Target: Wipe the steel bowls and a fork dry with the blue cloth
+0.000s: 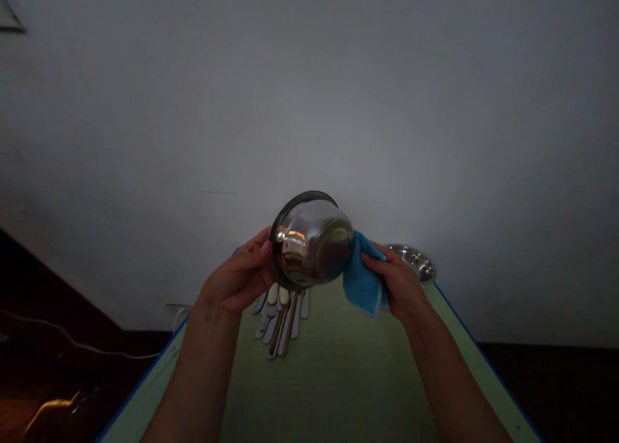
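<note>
My left hand point(240, 276) grips the rim of a shiny steel bowl point(312, 240), held up in the air with its outer bottom turned towards me. My right hand point(397, 282) is closed on a blue cloth point(360, 276) that presses against the bowl's right side. Both hands hover above the far end of a pale green table point(338, 372).
Several pieces of cutlery point(283, 314) with light and wooden handles lie on the table under the bowl. A steel plate point(414, 260) sits at the table's far right corner. A white wall rises right behind. Dark floor with a cable point(72, 346) lies to the left.
</note>
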{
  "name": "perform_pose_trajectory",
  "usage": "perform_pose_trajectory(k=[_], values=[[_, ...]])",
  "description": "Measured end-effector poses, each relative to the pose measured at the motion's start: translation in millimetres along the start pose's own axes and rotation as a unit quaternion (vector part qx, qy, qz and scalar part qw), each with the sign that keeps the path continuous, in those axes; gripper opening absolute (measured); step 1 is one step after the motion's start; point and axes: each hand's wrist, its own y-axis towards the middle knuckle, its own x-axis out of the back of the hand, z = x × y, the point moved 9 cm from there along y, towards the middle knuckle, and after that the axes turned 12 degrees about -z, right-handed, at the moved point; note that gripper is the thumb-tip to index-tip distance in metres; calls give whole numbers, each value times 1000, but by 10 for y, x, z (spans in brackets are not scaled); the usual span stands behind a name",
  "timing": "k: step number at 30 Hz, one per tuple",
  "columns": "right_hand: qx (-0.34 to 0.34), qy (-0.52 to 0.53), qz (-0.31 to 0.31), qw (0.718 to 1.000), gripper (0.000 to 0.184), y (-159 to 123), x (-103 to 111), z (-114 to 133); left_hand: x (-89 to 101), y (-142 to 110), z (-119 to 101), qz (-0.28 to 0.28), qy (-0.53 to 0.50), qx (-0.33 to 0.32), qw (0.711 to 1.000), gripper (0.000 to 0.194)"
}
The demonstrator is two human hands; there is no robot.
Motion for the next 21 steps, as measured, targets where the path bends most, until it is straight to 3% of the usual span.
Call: perform_pose_trajectory(k=[10, 21], values=[[-5, -5, 7, 1000, 32, -18, -50, 5, -1, 21, -27, -32, -30, 0, 999, 14], [-40, 0, -12, 999, 33, -64, -59, -23, 49, 40, -37, -79, -54, 5, 995, 19]])
